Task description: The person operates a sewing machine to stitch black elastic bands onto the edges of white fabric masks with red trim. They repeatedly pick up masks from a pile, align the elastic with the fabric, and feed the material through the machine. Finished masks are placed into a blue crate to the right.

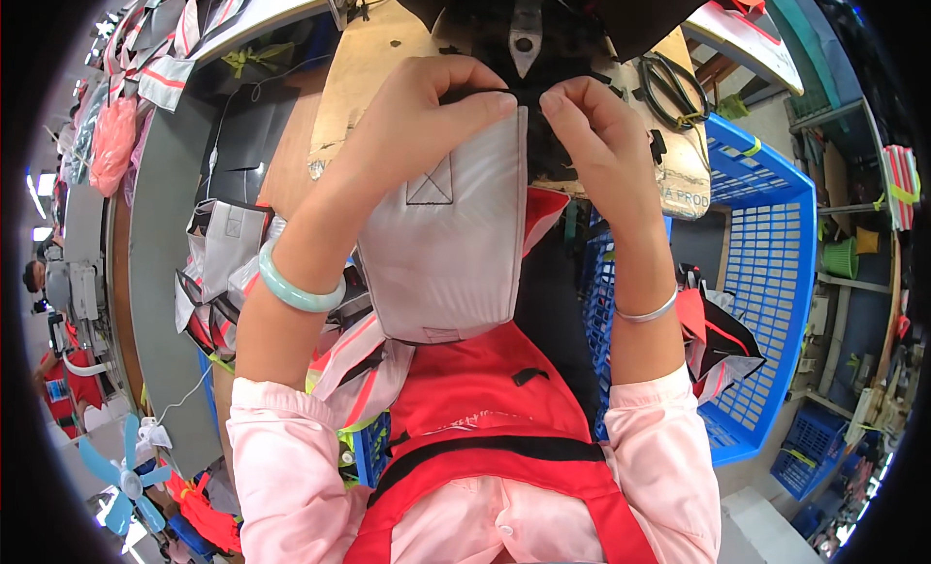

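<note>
A light grey sewn fabric piece (451, 244) hangs in front of my red apron, with a dark stitched crossed box near its left side. My left hand (427, 118) is closed on its top edge, thumb pressed near the upper right corner. Close by on the right, my right hand (601, 137) has thumb and forefinger pinched together beside that corner; what they grip is hidden against dark material. Just beyond both hands is a pointed metal part (526, 40) with a hole, on a dark machine. Red fabric (545, 220) shows behind the grey piece.
A wooden tabletop (359, 50) lies beyond my hands, with a coiled black cable (671, 94) on its right. At the right stands a blue plastic basket (761, 302). Grey and red sewn pieces (228, 244) are piled at the left. A blue fan (129, 479) is lower left.
</note>
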A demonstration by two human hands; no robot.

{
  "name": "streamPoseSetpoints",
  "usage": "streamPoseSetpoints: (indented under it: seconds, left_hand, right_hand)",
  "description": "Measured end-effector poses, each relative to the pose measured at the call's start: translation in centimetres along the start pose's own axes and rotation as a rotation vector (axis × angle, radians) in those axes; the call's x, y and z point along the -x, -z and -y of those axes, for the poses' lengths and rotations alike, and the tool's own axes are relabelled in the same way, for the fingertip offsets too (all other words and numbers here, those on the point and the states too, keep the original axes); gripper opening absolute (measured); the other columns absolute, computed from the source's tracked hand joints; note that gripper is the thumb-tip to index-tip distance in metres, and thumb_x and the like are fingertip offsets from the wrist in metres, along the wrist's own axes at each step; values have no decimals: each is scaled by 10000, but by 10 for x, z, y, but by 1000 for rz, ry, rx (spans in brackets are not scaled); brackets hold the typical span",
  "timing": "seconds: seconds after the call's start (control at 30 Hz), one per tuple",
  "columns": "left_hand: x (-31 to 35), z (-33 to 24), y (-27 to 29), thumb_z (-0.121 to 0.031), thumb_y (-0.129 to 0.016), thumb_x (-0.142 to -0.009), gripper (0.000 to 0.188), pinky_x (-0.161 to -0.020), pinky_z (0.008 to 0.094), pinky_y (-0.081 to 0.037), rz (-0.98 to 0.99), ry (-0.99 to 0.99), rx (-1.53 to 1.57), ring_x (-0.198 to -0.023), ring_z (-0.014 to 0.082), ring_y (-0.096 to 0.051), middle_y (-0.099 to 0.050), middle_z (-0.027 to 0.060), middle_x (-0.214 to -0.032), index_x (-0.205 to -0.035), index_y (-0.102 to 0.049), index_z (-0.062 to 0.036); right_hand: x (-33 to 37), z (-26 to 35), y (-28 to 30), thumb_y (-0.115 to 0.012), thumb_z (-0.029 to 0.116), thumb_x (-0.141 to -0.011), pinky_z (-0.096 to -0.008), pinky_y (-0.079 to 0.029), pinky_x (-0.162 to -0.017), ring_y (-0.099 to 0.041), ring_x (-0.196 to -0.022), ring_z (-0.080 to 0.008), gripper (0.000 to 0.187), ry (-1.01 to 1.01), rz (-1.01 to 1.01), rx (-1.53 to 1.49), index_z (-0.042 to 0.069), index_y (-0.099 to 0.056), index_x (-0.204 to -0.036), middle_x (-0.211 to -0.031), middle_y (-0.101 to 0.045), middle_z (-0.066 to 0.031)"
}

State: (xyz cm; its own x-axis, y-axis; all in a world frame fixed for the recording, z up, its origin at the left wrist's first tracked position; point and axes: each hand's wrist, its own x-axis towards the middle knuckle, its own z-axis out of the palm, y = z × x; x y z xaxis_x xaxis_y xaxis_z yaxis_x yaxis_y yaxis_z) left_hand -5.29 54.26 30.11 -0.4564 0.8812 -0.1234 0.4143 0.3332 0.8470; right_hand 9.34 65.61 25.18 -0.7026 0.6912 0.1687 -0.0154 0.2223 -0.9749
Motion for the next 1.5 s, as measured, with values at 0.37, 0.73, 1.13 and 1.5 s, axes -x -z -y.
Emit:
streamPoseSetpoints:
  seconds: [0.37,0.73,1.13,1.5]
  left_hand:
    - [-25,30,1,-163,-682,-834,274,-712,201,-468,35,-4,362,-784,66,-589,-644,27,-888,-1024,-636,29]
    - [-24,23,4,-160,-686,-827,260,-769,207,-458,30,24,501,-815,69,-599,-660,16,-902,-1026,-655,3]
    - [83,23,-101,-116,-591,-704,73,-511,368,-485,194,-838,-549,-627,262,-612,-563,112,-652,-723,-569,-49]
    - [144,41,-118,-81,-605,-703,230,-752,324,-524,28,-1245,-248,-840,244,-636,-645,103,-906,-923,-644,-29]
  right_hand:
    - [-20,-6,-7,-598,213,-885,-190,-355,-594,-442,-674,-28,229,-82,22,-198,-14,-624,-895,-733,-550,39]
    - [-16,-15,-10,-632,247,-877,-277,-447,-722,-595,-787,-142,251,-186,-63,-740,0,-654,-912,-853,-641,-50]
    - [26,23,9,-491,358,-933,-338,-466,-695,-600,-702,-281,427,-64,943,477,-29,-651,-849,-762,-633,-171]
    - [114,-36,8,-545,199,-810,-389,-453,-674,-596,-750,-323,238,-250,932,232,-2,-605,-922,-837,-618,-177]
